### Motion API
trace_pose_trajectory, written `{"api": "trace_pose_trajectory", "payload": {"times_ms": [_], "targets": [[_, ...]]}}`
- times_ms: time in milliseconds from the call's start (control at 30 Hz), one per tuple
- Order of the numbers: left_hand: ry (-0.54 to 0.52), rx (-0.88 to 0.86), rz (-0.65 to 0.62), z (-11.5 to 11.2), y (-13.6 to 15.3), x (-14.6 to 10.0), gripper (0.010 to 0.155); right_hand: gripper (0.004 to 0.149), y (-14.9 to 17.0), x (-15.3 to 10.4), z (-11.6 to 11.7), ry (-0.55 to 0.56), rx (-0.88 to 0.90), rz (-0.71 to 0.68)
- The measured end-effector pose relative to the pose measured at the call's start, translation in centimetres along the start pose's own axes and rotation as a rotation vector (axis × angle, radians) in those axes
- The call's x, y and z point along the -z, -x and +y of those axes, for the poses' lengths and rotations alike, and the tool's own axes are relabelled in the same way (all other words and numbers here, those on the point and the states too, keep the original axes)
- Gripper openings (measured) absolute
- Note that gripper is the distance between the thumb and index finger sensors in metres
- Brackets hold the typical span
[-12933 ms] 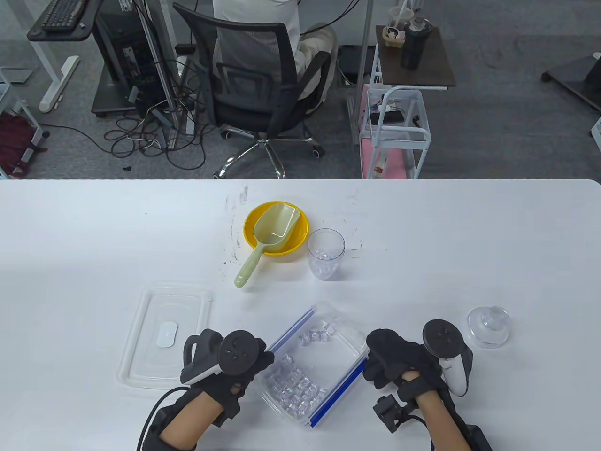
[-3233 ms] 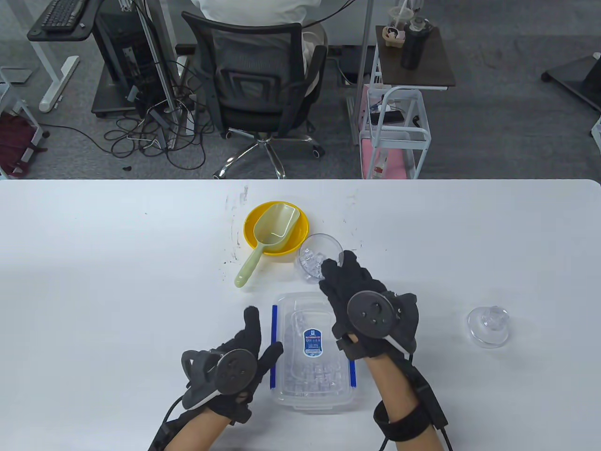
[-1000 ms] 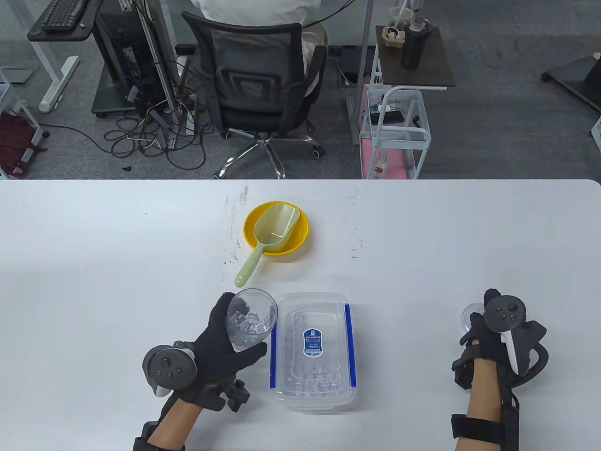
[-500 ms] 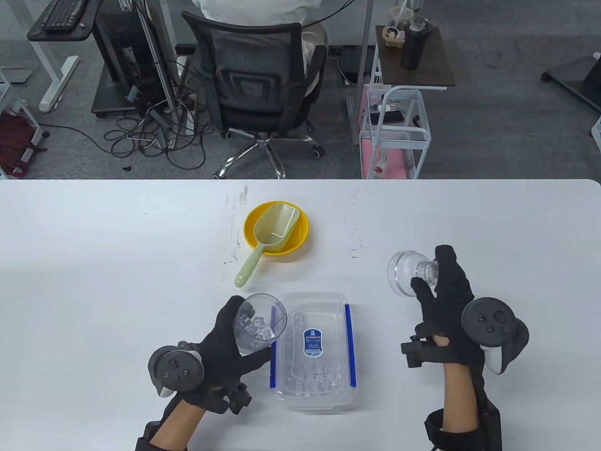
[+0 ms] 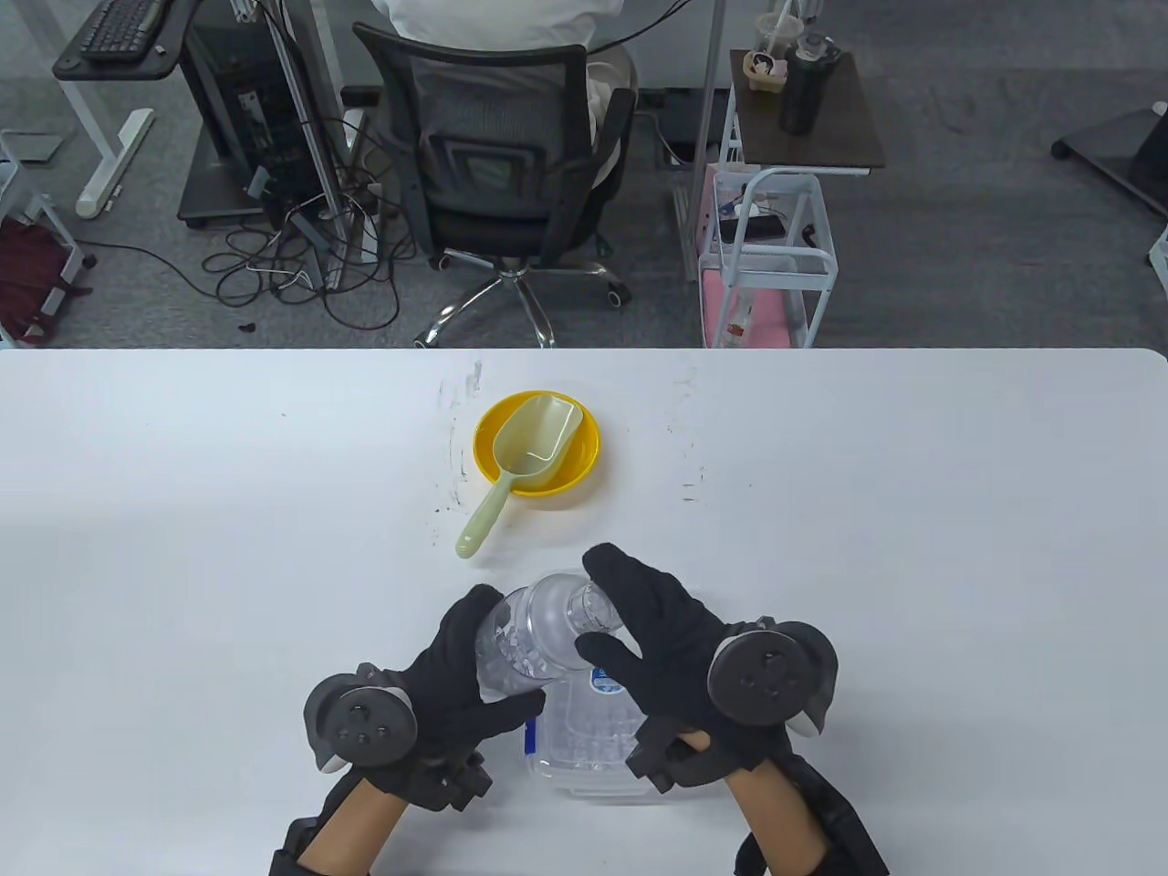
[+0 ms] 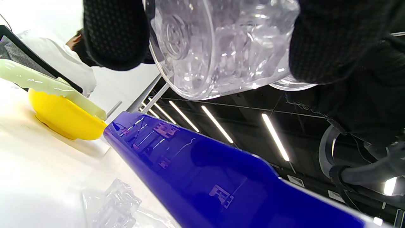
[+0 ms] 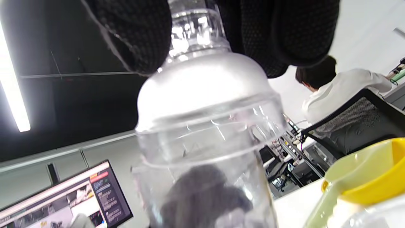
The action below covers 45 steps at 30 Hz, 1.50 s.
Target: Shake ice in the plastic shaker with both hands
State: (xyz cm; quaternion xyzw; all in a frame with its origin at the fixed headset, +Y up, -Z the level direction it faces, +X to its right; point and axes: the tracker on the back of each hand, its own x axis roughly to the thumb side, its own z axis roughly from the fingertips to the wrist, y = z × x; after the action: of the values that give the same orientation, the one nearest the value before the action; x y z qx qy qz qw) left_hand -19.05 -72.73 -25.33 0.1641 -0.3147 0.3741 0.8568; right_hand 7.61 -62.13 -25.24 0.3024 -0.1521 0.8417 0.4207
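White tabletop (image 5: pixel 182 547) fills the foreground, with an office chair (image 5: pixel 511 182) and a seated person in white beyond its far edge. Near the front edge, a clear lidded storage box (image 5: pixel 584 739) with blue side clips carries a small blue label whose writing is too small to read; ice cubes show through its wall in the left wrist view. Above the box, the left hand (image 5: pixel 447 693) grips the body of the clear plastic shaker (image 5: pixel 534 639), fingers and thumb wrapped around it, ice cubes (image 6: pixel 234 44) heaped inside. The right hand (image 5: pixel 666 648) holds the domed shaker lid (image 7: pixel 202 91) by its narrow cap, fingers curled around it, the dome seated on the shaker's mouth. The shaker is lifted off the table and tilted. Farther back, a pale green scoop (image 5: pixel 516 465) rests in a yellow bowl (image 5: pixel 584 456), its handle hanging over the rim onto the table.
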Motion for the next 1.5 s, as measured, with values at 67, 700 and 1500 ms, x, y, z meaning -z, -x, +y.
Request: {"api": "trace_pose_trajectory", "payload": {"times_ms": [67,700,1500], "targets": [[0.01,0.006,-0.002,-0.1,0.1,0.0,0.105,0.093,0.0,0.0,0.3,0.017,0.042,-0.005],[-0.117,0.006,0.064,2.6,-3.3,8.3,0.105,0.109,0.4,2.9,1.6,0.207,0.556,0.195],[0.069,-0.113,0.212,1.8,-6.8,8.7,0.105,0.113,-1.6,0.8,0.2,0.186,0.211,0.268]]}}
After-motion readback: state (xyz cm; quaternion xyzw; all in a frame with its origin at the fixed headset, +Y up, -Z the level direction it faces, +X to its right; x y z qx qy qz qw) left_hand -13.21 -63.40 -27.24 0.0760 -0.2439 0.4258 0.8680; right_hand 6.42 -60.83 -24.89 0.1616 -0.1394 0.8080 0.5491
